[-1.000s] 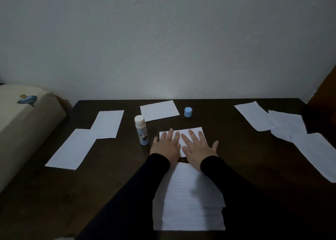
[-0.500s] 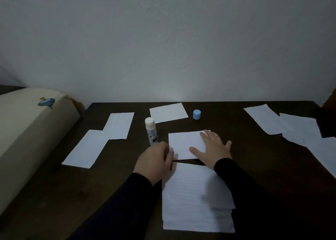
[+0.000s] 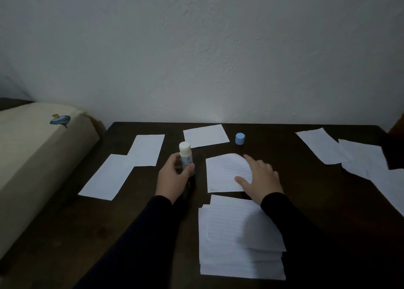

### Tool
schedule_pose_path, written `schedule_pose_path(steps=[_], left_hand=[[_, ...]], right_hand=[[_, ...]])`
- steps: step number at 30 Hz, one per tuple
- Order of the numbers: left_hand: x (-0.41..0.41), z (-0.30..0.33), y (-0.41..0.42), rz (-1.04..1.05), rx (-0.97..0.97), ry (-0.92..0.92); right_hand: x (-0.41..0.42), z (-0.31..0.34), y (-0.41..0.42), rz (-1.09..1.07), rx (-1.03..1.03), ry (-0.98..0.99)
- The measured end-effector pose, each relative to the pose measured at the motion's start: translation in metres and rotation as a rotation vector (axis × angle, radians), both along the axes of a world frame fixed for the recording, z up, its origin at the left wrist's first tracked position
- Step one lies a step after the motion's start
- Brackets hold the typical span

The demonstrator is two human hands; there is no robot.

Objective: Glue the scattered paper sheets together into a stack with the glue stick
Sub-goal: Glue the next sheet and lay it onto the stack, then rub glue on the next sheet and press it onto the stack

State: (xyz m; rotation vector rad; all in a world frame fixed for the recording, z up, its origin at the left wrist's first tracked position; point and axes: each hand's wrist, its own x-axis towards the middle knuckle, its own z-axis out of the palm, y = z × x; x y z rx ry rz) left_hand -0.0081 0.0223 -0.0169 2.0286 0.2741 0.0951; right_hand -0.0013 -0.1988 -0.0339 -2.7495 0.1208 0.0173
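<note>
- At table centre, head view: your left hand (image 3: 175, 179) curls round the upright glue stick (image 3: 185, 157), ready to spread.
- At 3 o'clock of it, your right hand (image 3: 261, 179), fingers spread, pins the small sheet (image 3: 225, 172) steady.
- The stack (image 3: 238, 238) lies at 6 o'clock.

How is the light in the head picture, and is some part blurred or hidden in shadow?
Head view: dim and bluish, with one faint bright patch on the wall just above the table's far edge. The black sleeves merge with the dark table. The right hand shades the paper stack below it. The left hand around the glue stick is a little soft. The ruled lines on the small sheet stay readable.
</note>
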Motion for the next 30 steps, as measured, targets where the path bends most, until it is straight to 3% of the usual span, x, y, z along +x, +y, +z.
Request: schedule_pose_path(steps=[6, 10, 15, 23, 30], left_hand=[[-0.004, 0.013, 0.003, 0.057, -0.091, -0.085], [-0.010, 0.023, 0.007, 0.032, -0.102, -0.106], [-0.022, 0.033, 0.008, 0.017, -0.092, -0.125], [-0.041, 0.039, 0.008, -0.071, 0.009, -0.141], [-0.047, 0.039, 0.027, -0.105, 0.060, -0.076]], right_hand=[[-0.014, 0.027, 0.005, -0.079, 0.546, -0.154], [-0.039, 0.047, -0.001, -0.044, 0.698, -0.095], [-0.069, 0.041, -0.005, -0.042, 0.615, 0.115], [-0.081, 0.020, 0.006, -0.131, 0.094, 0.217], [-0.083, 0.015, 0.008, -0.057, -0.085, 0.223]])
